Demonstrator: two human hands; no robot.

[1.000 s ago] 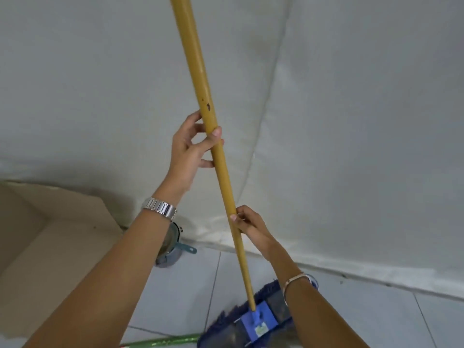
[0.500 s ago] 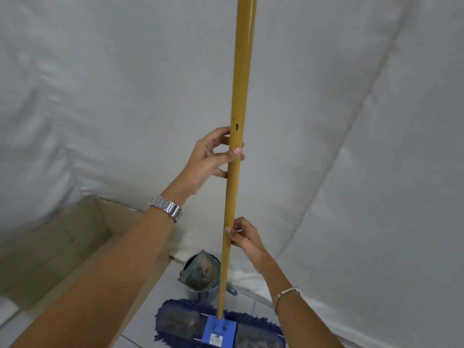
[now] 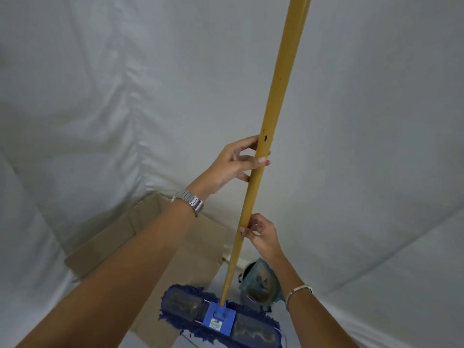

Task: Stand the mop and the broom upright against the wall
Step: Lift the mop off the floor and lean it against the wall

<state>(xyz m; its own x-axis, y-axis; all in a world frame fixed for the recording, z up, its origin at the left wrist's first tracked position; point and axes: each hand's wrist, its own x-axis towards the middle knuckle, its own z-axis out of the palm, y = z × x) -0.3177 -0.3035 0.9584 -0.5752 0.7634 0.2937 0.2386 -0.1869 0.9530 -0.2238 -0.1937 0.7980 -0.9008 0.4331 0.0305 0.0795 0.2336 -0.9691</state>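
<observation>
The mop has a long yellow handle (image 3: 278,79) that rises out of the top of the view, and a flat blue head (image 3: 221,320) with dark fringed pads resting low on the floor. My left hand (image 3: 233,164) grips the handle at mid height, thumb across the front. My right hand (image 3: 261,233) holds the handle lower down with its fingertips. The handle stands nearly upright, leaning slightly right, in front of the white sheet-covered wall (image 3: 125,84). The broom is not in view.
An open cardboard box (image 3: 140,229) lies on the floor at the left, under my left forearm. A small dark pot with a teal cloth (image 3: 261,280) sits by the wall just right of the mop handle. Pale floor tiles show at the bottom.
The view has swung left and the mop handle now stands more upright, leaning right. The cardboard box has come further into view. Both hands keep their grip on the handle.
</observation>
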